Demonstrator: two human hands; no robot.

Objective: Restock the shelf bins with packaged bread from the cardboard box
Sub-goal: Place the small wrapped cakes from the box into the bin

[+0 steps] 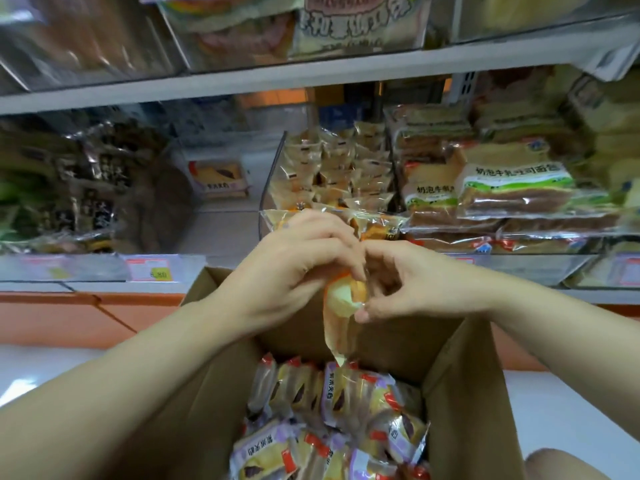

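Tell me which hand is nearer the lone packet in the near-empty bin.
Left. The left hand is below-right of the lone packet; the right hand lies farther right.

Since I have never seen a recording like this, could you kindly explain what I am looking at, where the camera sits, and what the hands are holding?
There is no machine here. A person wears one wide-angle camera on the head, looking forward and down, so the two bare arms are their own. The left hand and right hand both pinch one packaged bread in a clear wrapper, above an open cardboard box full of purple-labelled packs. Behind, one clear bin holds small wrapped cakes. The space to its left shows a single pack, and sliced loaves lie to the right.
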